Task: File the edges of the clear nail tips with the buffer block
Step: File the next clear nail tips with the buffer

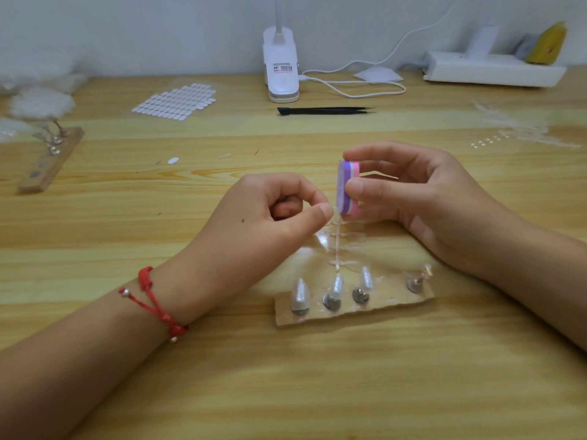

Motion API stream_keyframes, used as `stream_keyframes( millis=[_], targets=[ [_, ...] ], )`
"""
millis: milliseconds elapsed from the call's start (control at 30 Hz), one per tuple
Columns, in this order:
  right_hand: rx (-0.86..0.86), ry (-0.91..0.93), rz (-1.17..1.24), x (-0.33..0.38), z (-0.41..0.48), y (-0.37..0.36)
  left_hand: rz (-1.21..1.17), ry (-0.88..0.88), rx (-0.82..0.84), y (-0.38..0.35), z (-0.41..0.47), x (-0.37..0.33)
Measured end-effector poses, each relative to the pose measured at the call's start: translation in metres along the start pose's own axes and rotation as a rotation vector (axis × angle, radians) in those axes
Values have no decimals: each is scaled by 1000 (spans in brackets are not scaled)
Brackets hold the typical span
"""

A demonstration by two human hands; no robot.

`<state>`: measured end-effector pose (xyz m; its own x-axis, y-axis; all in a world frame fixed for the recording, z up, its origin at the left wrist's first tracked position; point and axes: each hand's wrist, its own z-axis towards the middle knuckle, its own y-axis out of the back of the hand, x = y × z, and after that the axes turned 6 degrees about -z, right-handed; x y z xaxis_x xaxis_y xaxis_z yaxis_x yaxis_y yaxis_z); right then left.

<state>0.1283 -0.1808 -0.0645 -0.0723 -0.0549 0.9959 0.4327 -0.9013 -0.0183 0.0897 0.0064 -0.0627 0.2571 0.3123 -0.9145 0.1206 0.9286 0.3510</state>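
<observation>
Pinching the top tip [334, 213] between thumb and first finger, the left hand [279, 214] holds it tight, with the other fingers curled in. The right hand [422, 198] grips the block [343, 182] between thumb and fingers, so the block stands up tall. The block's bottom end touches the tip, just at 3 o'clock from the left thumb.

To do this well, I think the left hand should hold the tip very still, so it does not bend. The block should slide with small, soft strokes along the edge. A hard push may snap the thin tip off its stem [337, 246].

The tips [357, 238] are clear like glass and hard to see. They sit in pairs on the thin clear stem, which runs down to 6 o'clock, toward a board [390, 304]. The block has purple, white and pink stripes. All this is near the middle of the table [286, 392].
</observation>
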Motion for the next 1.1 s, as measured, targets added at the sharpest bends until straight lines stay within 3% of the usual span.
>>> stream_keyframes(
  millis=[1100],
  targets=[
    [30, 5, -21, -1, -1, 0, -32, 14, -28, 0, 0, 1]
  ],
)
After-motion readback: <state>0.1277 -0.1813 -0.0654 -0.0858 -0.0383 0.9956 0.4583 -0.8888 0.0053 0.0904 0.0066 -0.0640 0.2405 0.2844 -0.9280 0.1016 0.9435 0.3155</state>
